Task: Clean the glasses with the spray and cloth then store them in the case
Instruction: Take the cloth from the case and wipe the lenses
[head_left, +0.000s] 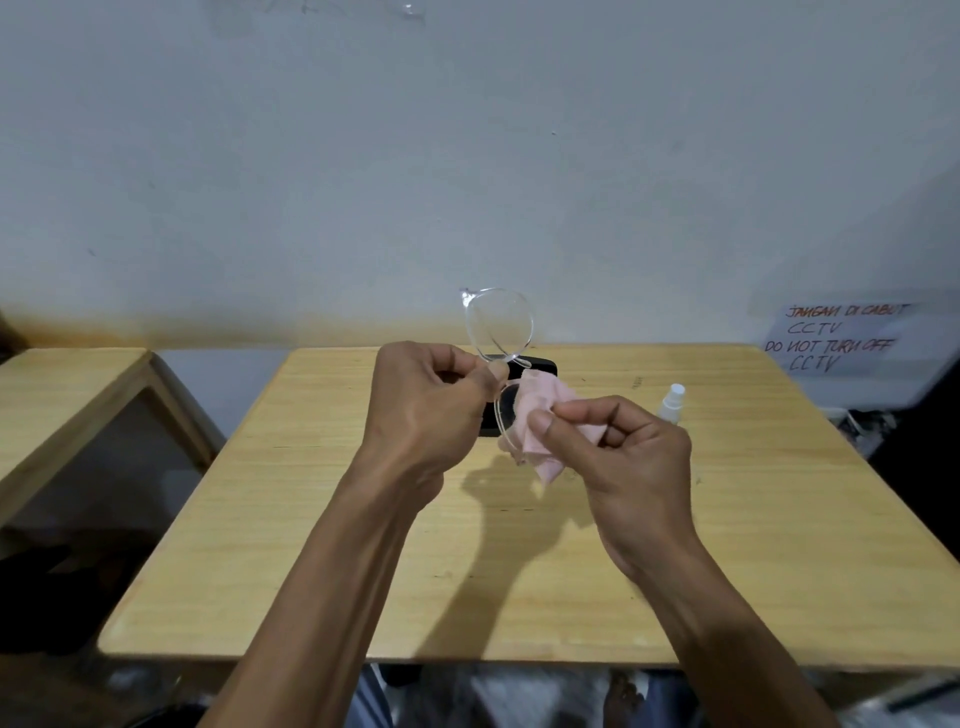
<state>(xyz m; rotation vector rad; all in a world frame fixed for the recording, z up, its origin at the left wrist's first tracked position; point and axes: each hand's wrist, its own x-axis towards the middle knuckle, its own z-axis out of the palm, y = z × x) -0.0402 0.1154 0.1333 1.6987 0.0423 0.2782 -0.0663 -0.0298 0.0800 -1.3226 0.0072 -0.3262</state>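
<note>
Clear-framed glasses (497, 325) are held up above the wooden table (363, 519), turned so one lens stands over the other. My left hand (431, 400) pinches them at the bridge. My right hand (618, 441) presses a pink cloth (540, 415) against the lower lens. A black case (540, 368) lies on the table behind my hands, mostly hidden. A small spray bottle (671, 402) with a white cap stands to the right, just past my right hand.
A second wooden table (62, 395) stands at the left with a gap between. A white paper sign (841, 338) with red writing hangs at the right by the wall. The table's near edge runs just above my knees.
</note>
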